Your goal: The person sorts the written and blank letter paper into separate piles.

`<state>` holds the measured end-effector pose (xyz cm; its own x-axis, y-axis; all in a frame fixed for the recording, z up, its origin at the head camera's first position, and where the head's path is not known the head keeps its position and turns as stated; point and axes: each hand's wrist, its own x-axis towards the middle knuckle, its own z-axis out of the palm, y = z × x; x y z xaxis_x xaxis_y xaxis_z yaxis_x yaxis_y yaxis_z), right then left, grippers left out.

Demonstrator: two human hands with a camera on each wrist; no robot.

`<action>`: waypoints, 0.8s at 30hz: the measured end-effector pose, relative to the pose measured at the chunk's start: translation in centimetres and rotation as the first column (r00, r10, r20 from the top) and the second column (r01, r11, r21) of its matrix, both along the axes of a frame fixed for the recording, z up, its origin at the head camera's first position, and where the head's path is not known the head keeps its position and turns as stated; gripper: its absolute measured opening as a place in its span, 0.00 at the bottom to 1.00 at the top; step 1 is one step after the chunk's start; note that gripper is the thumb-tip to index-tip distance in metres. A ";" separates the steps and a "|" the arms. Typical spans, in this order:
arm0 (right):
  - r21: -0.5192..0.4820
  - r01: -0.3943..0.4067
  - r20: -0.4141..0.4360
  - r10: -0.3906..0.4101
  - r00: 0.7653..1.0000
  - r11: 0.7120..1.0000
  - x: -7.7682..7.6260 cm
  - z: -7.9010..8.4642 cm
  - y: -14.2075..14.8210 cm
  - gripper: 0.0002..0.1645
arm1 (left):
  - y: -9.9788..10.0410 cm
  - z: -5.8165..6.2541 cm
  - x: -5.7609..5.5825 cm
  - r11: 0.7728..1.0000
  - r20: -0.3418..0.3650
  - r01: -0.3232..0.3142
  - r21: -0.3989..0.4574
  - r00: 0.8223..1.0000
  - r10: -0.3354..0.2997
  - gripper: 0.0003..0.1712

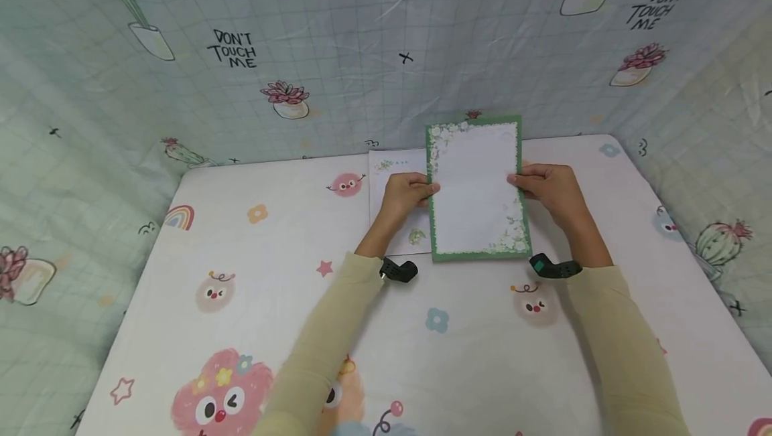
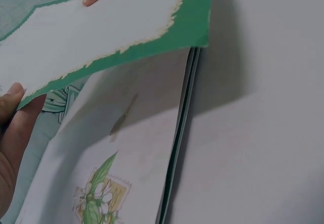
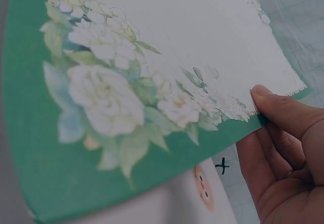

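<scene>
Both hands hold up a sheet of stationery paper (image 1: 473, 188) with a green border and white flowers at two corners. The left hand (image 1: 405, 193) pinches its left edge between thumb and fingers. On the opposite edge the right hand (image 1: 551, 188) does the same, its thumb (image 3: 278, 105) lying on the printed face. Behind and below the raised sheet lies a small stack of white paper (image 1: 398, 215) with green plant prints, partly covered by it. In the left wrist view the stack (image 2: 126, 133) shows a stamp-like flower drawing and dark layered edges.
The table wears a white cloth (image 1: 253, 329) printed with cartoon faces, flowers and stars. A pale green curtain (image 1: 362, 41) with cactus prints hangs behind it and at both sides. Each wrist carries a black camera device (image 1: 399, 270).
</scene>
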<state>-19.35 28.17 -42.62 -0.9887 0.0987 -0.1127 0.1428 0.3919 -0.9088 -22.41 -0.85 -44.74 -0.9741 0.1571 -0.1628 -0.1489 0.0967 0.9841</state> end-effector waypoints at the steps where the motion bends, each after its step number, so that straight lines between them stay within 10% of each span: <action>1: 0.003 -0.002 0.002 0.002 1.000 1.000 0.1 0.0 0.1 0.35 | 0.1 0.0 0.0 1.000 -0.001 -0.001 -0.004 1.000 0.001 0.12; 24: 0.114 0.027 0.019 -0.029 0.999 0.993 0.7 1.2 3.9 0.38 | 4.4 -0.1 0.2 1.000 -0.013 0.012 0.014 1.000 -0.012 0.14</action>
<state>-18.67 32.11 -41.42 -0.9830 0.1395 -0.1192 0.1730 0.4884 -0.8553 -22.20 3.56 -44.87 -0.9741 0.1709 -0.1481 -0.1354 0.0841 0.9872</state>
